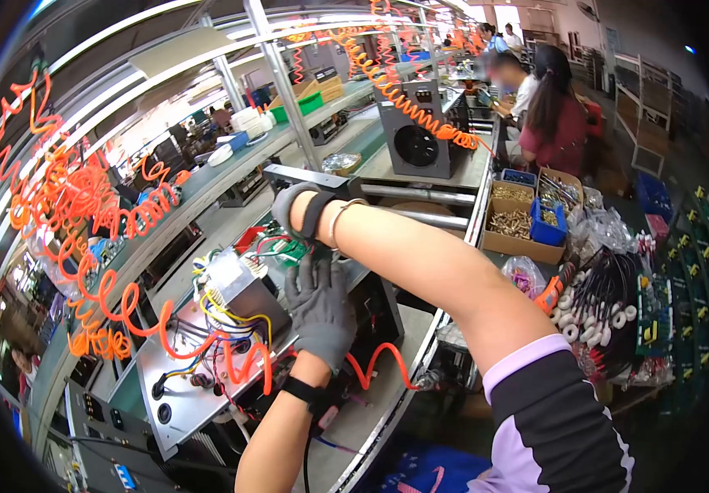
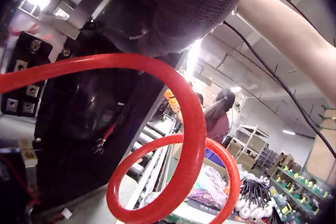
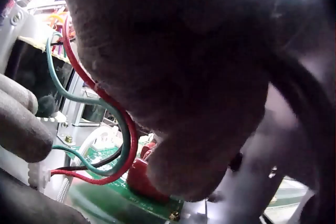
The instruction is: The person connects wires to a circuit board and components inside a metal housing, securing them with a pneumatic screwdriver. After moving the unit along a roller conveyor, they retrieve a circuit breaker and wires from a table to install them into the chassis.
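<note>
In the head view, my gloved left hand [image 1: 321, 316] lies with fingers extended beside a metal box [image 1: 243, 287] and a green circuit board [image 1: 288, 249]. Past it, my gloved right hand [image 1: 293, 207] is bent down over the board, its fingers mostly hidden. The right wrist view shows the dark right glove [image 3: 184, 77] close against a red part [image 3: 144, 179] on the green board [image 3: 100, 198]. Red and green wires [image 3: 128, 140] curve past it to a white connector [image 3: 39, 175], near the left hand's fingers [image 3: 23, 124]. Whether the right hand grips anything is unclear.
A coiled orange hose [image 1: 268, 370] crosses the open chassis panel [image 1: 165, 361] and passes close to the left wrist. A black fan unit [image 1: 416, 135] stands farther along the line. Boxes of screws [image 1: 510, 222] and bundled cables [image 1: 609, 287] sit at the right; people are beyond.
</note>
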Motion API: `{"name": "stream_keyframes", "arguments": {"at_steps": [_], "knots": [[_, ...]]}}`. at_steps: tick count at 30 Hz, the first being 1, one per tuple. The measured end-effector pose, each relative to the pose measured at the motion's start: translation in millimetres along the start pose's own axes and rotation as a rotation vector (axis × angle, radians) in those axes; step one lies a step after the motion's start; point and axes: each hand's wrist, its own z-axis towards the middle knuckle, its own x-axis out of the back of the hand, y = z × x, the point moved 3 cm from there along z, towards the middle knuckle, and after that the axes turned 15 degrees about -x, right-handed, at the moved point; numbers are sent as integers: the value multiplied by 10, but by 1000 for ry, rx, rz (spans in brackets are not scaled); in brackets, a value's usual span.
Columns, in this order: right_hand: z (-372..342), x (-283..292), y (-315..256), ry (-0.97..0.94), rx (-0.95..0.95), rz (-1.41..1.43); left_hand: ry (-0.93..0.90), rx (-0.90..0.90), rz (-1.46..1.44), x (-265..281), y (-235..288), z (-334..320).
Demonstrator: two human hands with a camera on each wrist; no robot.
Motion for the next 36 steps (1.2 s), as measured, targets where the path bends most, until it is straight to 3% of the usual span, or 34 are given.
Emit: {"name": "stream_keyframes", "arguments": {"at_steps": [4, 6, 7, 8, 11, 12, 15, 18, 23, 28, 36], "knots": [[60, 51, -75, -65, -37, -37, -106, 80, -123, 31, 18, 24], [-186, 250, -90, -122, 103, -250, -114, 70, -95, 2, 21, 21], [-113, 265, -126, -175, 18, -171, -133, 61, -88, -5, 40, 32], [33, 124, -170, -128, 19, -181, -150, 58, -79, 9, 50, 37], [268, -192, -202, -239, -3, -140, -161, 72, -80, 0, 18, 18], [9, 129, -142, -233, -32, -140, -152, 65, -76, -6, 9, 10], [-112, 252, -33, -134, -106, 53, -77, 64, -127, -51, -8, -19], [-236, 398, 18, -59, -132, 119, -134, 72, -118, -1, 3, -9], [-252, 455, 26, -155, -209, 185, -112, 74, -118, -24, -11, -17], [-119, 236, 45, -76, -190, 229, -104, 74, -146, -2, -15, -20], [65, -169, -6, 45, -36, -79, -81, 38, -130, -10, 3, -34]]}}
